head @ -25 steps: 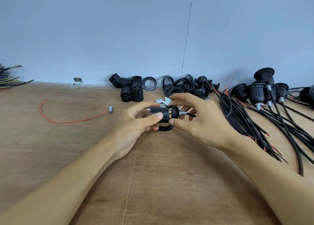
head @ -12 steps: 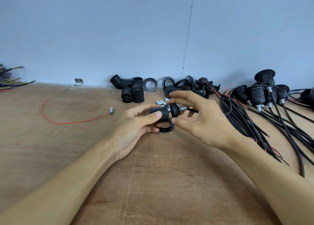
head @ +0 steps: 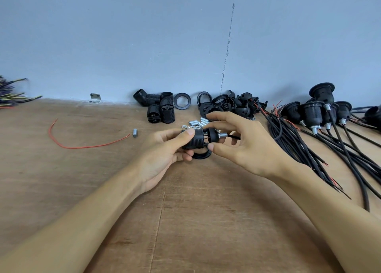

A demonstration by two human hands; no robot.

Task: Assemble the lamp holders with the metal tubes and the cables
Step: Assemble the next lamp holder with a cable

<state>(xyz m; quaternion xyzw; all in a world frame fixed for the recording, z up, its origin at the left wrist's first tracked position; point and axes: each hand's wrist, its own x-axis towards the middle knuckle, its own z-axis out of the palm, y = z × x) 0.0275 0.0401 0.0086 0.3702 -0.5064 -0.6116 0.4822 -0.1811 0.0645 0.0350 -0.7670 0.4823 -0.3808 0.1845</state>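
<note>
Ribbed black lamp holder [head: 194, 142] lies sideways in my left hand [head: 165, 149], cap [head: 213, 135] slightly apart, metal tube [head: 223, 135] and cable [head: 234, 137] protruding right.

Only two hands and forearms show, bare with no sleeve reaching them. The left forearm [head: 82, 221] shows left of the seam [head: 159, 215] in the wooden tabletop [head: 51, 180], and the left hand [head: 162, 159] just beyond the seam's far end. The right forearm [head: 329, 211] and right hand [head: 247, 149] show right of the seam. The fingers are slender. The left thumbnail [head: 190, 132] is cut short and rounded.
</note>
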